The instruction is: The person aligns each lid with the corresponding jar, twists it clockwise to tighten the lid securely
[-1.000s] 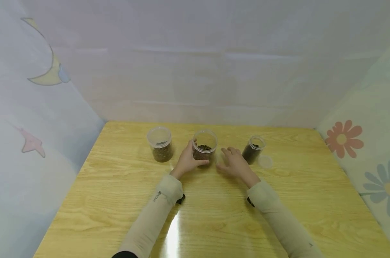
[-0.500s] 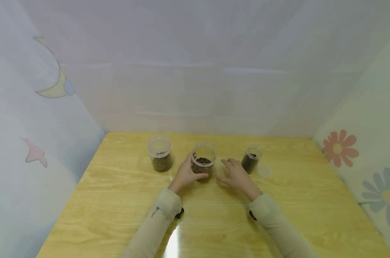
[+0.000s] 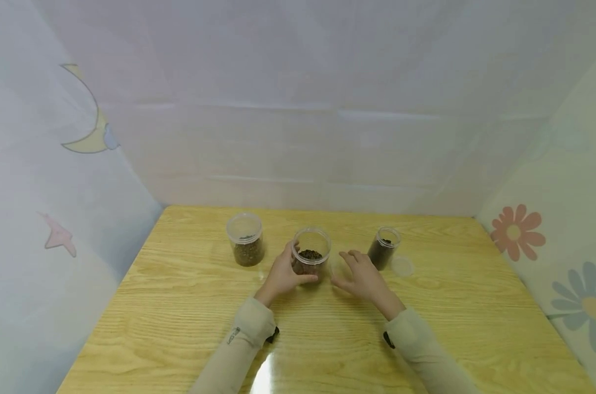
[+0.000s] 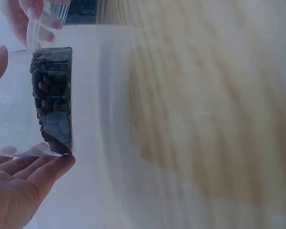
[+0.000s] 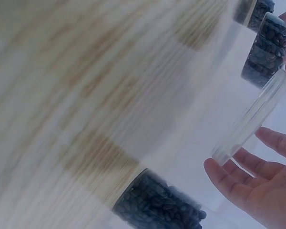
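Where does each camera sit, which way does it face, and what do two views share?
Head: head-worn, facing forward and down at the table; sleeves, left hand and right hand show.
Left wrist: worn there, facing the left hand around the middle jar, plus part of the right.
Right wrist: worn there, facing the right hand holding a clear lid, plus part of the left.
Wrist views share the middle jar and that lid.

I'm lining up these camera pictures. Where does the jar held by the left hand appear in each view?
Head: the jar is below centre, slightly to the right, in the left hand.
Left wrist: the jar is at the left edge, around mid-height.
Right wrist: the jar is at the upper right.
Shared landmark: the right hand, holding a clear lid, shows in all three.
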Available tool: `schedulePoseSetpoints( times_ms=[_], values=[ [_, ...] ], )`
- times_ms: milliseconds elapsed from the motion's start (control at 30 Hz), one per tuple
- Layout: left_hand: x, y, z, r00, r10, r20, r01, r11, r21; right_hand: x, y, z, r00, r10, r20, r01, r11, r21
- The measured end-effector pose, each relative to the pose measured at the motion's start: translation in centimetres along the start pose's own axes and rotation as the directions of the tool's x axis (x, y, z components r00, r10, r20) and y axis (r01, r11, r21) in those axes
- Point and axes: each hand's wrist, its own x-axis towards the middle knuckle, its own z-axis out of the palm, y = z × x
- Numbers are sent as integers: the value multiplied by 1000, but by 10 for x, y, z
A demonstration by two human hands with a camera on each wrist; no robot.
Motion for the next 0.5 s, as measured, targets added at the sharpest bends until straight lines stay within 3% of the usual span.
schedulePoseSetpoints(
  times_ms=[500],
  values=[
    [-18, 6, 1, 1000, 14, 17, -14, 1000, -2, -16, -9, -8, 999, -18, -27, 18, 1000, 17]
  ],
)
